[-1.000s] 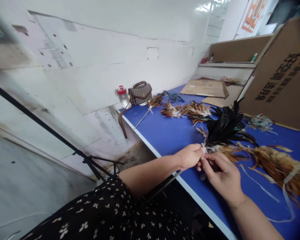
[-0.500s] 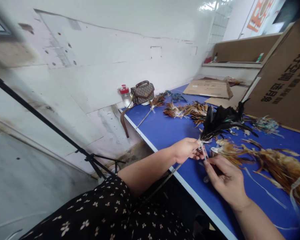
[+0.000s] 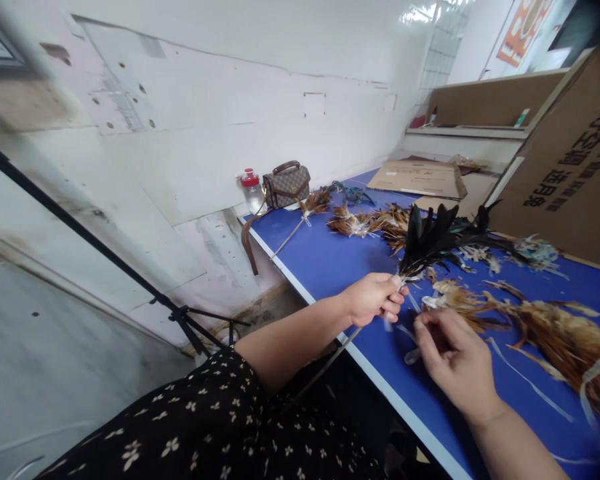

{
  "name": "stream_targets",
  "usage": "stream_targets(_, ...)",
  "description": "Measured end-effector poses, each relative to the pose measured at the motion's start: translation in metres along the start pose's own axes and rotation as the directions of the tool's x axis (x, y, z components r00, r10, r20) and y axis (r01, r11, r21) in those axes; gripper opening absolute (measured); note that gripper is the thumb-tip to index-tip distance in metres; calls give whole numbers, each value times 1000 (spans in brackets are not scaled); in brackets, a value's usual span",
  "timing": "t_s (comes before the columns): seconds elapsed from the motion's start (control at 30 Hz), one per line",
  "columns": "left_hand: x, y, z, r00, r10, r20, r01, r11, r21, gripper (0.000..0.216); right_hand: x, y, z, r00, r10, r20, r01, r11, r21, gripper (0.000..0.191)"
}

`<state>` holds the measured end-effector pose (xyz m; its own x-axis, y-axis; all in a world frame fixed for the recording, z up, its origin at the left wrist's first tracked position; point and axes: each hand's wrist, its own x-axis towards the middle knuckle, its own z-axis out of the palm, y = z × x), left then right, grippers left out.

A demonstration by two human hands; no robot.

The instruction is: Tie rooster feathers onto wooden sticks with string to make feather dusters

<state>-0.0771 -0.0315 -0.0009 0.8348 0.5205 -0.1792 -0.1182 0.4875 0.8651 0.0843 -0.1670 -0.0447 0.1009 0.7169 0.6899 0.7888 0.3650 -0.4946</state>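
My left hand (image 3: pixel 377 298) is closed round the base of a bunch of black feathers (image 3: pixel 427 241) at the end of a thin stick (image 3: pixel 326 368). The stick runs back under my forearm past the table edge. Thumb and fingertips of my right hand (image 3: pixel 457 360) are pinched on a clear plastic strip (image 3: pixel 413 304) that leads to the feather base; its far end is hidden by my left fingers. Below, a loose end of strip (image 3: pixel 411 357) hangs by my right thumb. Tan feathers (image 3: pixel 463 301) lie just beyond my right hand.
On the blue table (image 3: pixel 315 260) lie brown feather bunches (image 3: pixel 353 221), a stick with feathers (image 3: pixel 289 238) and a large brown pile (image 3: pixel 563 333). A handbag (image 3: pixel 286 187) and red-lidded jar (image 3: pixel 251 190) stand at the far corner. Cardboard (image 3: pixel 555 167) leans at right; a tripod (image 3: pixel 90 223) stands left.
My left fingers have closed more tightly over the binding at the feather base. The black feathers have turned slightly upright. My right hand has shifted a little to the right with the strip.
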Motion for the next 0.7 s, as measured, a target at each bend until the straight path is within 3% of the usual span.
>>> stream_targets(0.1,0,2,2,1000,-7,-17,8,997,72,38,-2,6,-5,995,39,-89,-48,993,-107,18)
stream_targets(0.27,10,-7,2,983,89,-162,-16,914,405,37,-1,13,-12,997,-68,-46,59,984,-170,14)
stream_targets(0.4,16,-12,2,961,227,-161,-12,612,791,28,1,7,-18,993,-108,-36,96,966,-241,13)
stream_targets(0.53,11,-10,8,975,214,-60,-14,328,944,6,12,-4,-29,985,-162,53,170,934,-314,18)
stream_targets(0.63,4,-9,14,985,174,9,-23,79,997,28,30,-8,-42,976,-154,157,206,890,-407,21)
stream_targets(0.7,0,-12,16,978,168,123,-102,-125,987,34,46,-8,-49,963,-120,241,223,854,-470,23)
